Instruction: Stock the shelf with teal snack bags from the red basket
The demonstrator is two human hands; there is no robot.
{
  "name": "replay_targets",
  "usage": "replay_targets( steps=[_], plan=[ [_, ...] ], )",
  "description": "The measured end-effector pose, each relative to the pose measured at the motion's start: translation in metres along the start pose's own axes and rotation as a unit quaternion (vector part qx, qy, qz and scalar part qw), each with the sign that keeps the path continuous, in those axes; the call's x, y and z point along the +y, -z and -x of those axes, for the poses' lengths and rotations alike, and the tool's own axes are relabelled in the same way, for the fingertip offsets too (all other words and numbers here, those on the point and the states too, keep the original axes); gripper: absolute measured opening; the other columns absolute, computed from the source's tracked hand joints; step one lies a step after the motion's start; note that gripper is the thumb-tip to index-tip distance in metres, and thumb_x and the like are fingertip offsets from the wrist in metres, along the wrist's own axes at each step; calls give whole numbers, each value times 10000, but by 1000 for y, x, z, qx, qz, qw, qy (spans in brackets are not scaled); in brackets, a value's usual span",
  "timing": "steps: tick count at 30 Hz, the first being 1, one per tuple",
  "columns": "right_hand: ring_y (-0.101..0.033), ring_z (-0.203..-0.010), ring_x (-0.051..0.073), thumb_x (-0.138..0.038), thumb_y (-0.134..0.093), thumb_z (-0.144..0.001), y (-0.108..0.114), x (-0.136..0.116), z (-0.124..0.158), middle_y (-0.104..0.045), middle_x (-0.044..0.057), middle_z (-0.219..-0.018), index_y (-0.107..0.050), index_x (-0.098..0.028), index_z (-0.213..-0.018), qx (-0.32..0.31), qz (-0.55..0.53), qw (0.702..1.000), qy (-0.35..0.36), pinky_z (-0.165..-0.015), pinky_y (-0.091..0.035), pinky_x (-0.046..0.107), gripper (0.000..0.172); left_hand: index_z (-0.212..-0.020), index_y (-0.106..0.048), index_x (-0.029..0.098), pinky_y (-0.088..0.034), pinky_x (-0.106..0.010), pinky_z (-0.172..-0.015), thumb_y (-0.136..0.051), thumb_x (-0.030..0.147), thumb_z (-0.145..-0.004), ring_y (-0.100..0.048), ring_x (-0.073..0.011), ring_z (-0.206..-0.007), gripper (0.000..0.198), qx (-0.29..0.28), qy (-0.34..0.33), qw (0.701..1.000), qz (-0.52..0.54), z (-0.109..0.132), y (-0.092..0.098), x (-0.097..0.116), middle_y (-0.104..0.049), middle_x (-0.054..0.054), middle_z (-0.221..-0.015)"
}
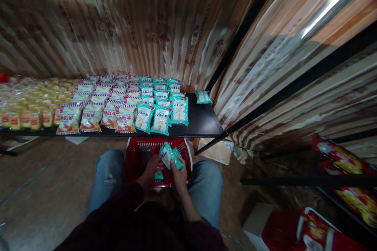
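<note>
A red plastic basket (128, 160) sits between my knees, below the shelf edge. Over it, my right hand (179, 170) grips teal-and-white snack bags (167, 155), at least two overlapping. My left hand (152, 167) is closed at the left edge of the front bag; its fingertips are partly hidden. Down in the basket, another teal packet (158, 175) shows beneath my hands. Directly ahead on the black shelf (198, 119), several matching teal bags (161, 119) stand in rows, and a single teal bag (203, 97) lies apart near the shelf's right end.
Left of the teal bags stand rows of striped snack bags (93, 117), then yellow packaged items (32, 113). Black rack bars (216, 142) slant at the right. A flat carton (215, 151) lies on the floor; red packets (338, 153) and a box (259, 219) are at lower right.
</note>
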State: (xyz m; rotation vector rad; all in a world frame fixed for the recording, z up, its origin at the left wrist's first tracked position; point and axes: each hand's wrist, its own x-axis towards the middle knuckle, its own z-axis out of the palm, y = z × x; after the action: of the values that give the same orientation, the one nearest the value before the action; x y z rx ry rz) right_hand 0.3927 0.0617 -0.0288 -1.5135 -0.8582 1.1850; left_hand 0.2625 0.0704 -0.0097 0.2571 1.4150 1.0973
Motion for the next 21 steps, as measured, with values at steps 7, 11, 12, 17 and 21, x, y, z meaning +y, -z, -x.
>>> replay_targets(
  steps=[7, 11, 12, 17, 21],
  plan=[
    [-391, -1320, 272, -437, -632, -775, 1, -17, 24, -512, 98, -1375, -611, -221, -1166, -182, 217, 915, 287, -1099, -305, 470, 447, -945, -626, 160, -516, -285, -629, -652, 450, -766, -663, -184, -668, 342, -75, 81, 988, 104, 5, -8, 7, -695, -43, -760],
    [-387, -1325, 241, -412, -520, -868, 2, -26, 33, -515, 60, -1380, -539, -257, -1299, -245, 198, 909, 272, -1113, -290, 433, 458, -997, -616, 138, -535, -318, -666, -649, 368, -771, -674, -203, -682, 324, -97, 123, 977, 146, 3, 4, 11, -706, -63, -797],
    [-405, -1311, 237, -406, -509, -876, 1, -27, 34, -523, 63, -1370, -514, -256, -1325, -240, 191, 915, 263, -1110, -297, 428, 474, -1007, -615, 131, -538, -328, -673, -646, 365, -771, -677, -211, -690, 335, -101, 133, 974, 154, 4, 8, 11, -708, -72, -808],
    [-450, -1266, 234, -340, -488, -890, -2, -23, 32, -573, 69, -1314, -621, -251, -1203, -206, 220, 908, 290, -1093, -319, 451, 351, -1064, -605, 110, -540, -355, -715, -626, 377, -774, -684, -241, -766, 395, -124, 165, 962, 180, 4, 21, 8, -706, -106, -892],
    [-511, -1184, 229, -312, -487, -884, -4, -17, 28, -624, 84, -1233, -671, -237, -1097, -199, 257, 894, 307, -1036, -387, 446, 291, -1098, -595, 100, -535, -364, -743, -598, 362, -786, -682, -245, -801, 408, -134, 177, 958, 184, 0, 23, 6, -703, -113, -919]
  ],
)
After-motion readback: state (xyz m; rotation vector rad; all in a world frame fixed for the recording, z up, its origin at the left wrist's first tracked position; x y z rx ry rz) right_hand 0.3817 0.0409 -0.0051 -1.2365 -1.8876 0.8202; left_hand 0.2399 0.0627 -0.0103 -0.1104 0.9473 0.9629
